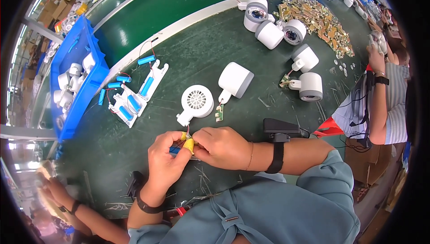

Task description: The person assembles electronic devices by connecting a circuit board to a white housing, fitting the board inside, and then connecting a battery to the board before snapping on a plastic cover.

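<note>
My left hand (166,156), with yellow finger cots on its thumb and a fingertip, pinches a small wired part (188,136) that hangs off a white handheld fan head (197,101). My right hand (226,147) is closed against the same spot; what its fingers grip is hidden. Between and under the hands a blue battery (174,150) partly shows. The fan head lies on the green table with its round grille up. Just right of it lies another white fan head (235,80) with a grey rim and a small green circuit board (219,112) on its wires.
White shell halves with blue batteries (134,103) lie at left, beside a blue bin (80,76) of white parts. Several fan heads (269,34) and a heap of small circuit boards (318,20) lie far right. Co-workers' arms (378,105) show at right and lower left (85,215).
</note>
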The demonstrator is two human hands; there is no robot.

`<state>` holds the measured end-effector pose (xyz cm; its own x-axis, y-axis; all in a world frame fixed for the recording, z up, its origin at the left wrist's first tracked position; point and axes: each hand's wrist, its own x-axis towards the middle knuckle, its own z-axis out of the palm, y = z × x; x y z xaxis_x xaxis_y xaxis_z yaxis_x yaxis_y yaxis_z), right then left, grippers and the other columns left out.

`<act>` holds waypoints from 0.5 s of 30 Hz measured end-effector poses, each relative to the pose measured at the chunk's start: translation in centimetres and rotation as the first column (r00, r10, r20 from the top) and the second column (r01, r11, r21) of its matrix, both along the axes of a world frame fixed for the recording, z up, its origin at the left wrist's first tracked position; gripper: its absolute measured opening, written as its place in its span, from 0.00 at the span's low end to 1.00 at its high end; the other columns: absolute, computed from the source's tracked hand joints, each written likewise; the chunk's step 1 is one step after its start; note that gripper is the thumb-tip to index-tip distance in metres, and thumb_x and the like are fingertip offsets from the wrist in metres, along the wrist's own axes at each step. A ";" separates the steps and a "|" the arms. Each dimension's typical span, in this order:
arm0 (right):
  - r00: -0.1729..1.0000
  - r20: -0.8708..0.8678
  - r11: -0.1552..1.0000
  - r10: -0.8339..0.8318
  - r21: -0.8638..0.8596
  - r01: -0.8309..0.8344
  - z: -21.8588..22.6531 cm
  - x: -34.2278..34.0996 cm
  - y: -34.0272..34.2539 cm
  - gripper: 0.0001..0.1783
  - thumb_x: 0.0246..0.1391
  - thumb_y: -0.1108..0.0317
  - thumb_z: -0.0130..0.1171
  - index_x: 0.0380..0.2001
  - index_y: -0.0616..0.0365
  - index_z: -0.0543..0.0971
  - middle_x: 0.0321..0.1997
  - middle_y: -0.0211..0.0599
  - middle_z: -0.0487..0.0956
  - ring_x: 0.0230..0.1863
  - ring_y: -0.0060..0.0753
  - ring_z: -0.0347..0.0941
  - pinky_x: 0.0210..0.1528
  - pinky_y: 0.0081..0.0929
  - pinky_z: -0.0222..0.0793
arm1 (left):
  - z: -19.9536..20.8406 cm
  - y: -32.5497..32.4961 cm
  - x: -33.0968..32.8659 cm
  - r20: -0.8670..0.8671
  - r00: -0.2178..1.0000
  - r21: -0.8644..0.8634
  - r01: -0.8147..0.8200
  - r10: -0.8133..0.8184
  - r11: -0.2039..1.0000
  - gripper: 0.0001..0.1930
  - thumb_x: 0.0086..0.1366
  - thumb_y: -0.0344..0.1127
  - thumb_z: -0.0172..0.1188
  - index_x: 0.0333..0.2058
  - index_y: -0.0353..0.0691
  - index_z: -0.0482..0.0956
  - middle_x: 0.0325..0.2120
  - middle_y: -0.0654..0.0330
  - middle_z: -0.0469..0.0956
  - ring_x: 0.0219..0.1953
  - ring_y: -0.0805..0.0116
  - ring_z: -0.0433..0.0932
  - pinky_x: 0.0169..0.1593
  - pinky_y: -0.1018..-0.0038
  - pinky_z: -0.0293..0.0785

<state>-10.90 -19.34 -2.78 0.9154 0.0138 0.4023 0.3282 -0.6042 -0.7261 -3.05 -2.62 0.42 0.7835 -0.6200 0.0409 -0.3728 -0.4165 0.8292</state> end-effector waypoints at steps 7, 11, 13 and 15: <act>0.999 -0.041 0.999 -0.013 -0.032 0.011 0.5 0.0 0.0 0.11 0.48 0.68 0.65 0.32 0.58 0.74 0.26 0.33 0.75 0.24 0.39 0.76 0.24 0.34 0.72 | -0.3 0.4 0.4 -0.021 1.000 0.003 0.008 -0.008 1.000 0.12 0.52 0.25 0.66 0.37 0.34 0.78 0.29 0.58 0.81 0.31 0.64 0.78 0.38 0.70 0.75; 0.995 -0.096 0.999 0.042 -0.026 -0.045 0.8 0.0 -0.2 0.11 0.49 0.66 0.65 0.31 0.56 0.73 0.26 0.32 0.75 0.23 0.38 0.76 0.23 0.34 0.71 | 0.3 0.9 1.0 0.123 0.991 0.099 0.046 -0.058 0.994 0.13 0.49 0.28 0.65 0.36 0.35 0.77 0.26 0.57 0.79 0.30 0.60 0.77 0.37 0.67 0.73; 0.994 -0.092 0.995 0.062 -0.069 -0.068 0.7 0.0 -0.3 0.11 0.50 0.65 0.64 0.30 0.55 0.72 0.26 0.32 0.74 0.24 0.39 0.75 0.22 0.35 0.69 | 0.9 1.6 1.5 0.195 0.977 0.167 0.056 -0.089 0.984 0.13 0.49 0.29 0.64 0.35 0.36 0.77 0.26 0.57 0.78 0.29 0.58 0.76 0.37 0.65 0.73; 0.994 -0.078 0.994 0.072 -0.075 -0.078 0.6 0.0 -0.5 0.11 0.51 0.65 0.64 0.30 0.55 0.72 0.26 0.32 0.74 0.24 0.40 0.75 0.22 0.36 0.69 | 1.8 2.8 2.2 0.197 0.966 0.322 0.099 -0.169 0.942 0.12 0.49 0.27 0.64 0.34 0.36 0.76 0.25 0.56 0.76 0.28 0.61 0.75 0.36 0.68 0.72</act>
